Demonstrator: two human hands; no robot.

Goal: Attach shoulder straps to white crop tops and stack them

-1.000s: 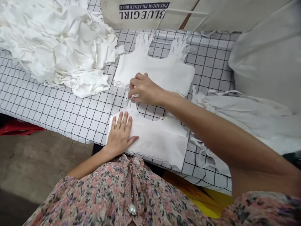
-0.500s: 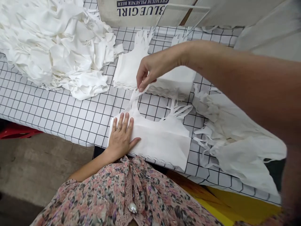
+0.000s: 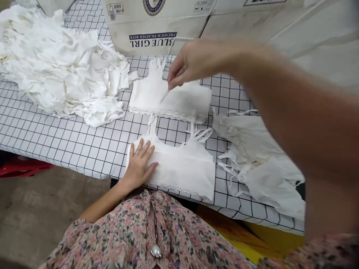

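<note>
A stack of white cropped camisole tops (image 3: pixel 182 166) lies at the table's near edge, with thin straps pointing away from me. My left hand (image 3: pixel 139 164) rests flat on its left side, fingers spread. Above the second stack of white tops (image 3: pixel 148 91), my right hand (image 3: pixel 183 65) is raised with thumb and fingers pinched together. A thin white strap (image 3: pixel 165 96), blurred by motion, hangs from that pinch; its lower end is hard to make out. Several loose straps (image 3: pixel 203 134) fan out at the near stack's right shoulder.
A large heap of white fabric pieces (image 3: pixel 64 71) covers the table's left. More crumpled white tops (image 3: pixel 258 160) lie at the right, partly behind my right arm. A printed cardboard box (image 3: pixel 120 35) stands at the back. The checked tablecloth (image 3: pixel 92 144) shows between the piles.
My right hand has lifted up and away from the near stack's left shoulder, drawing a strap with it. My left hand stays flat on the stack. The camera view has shifted somewhat.
</note>
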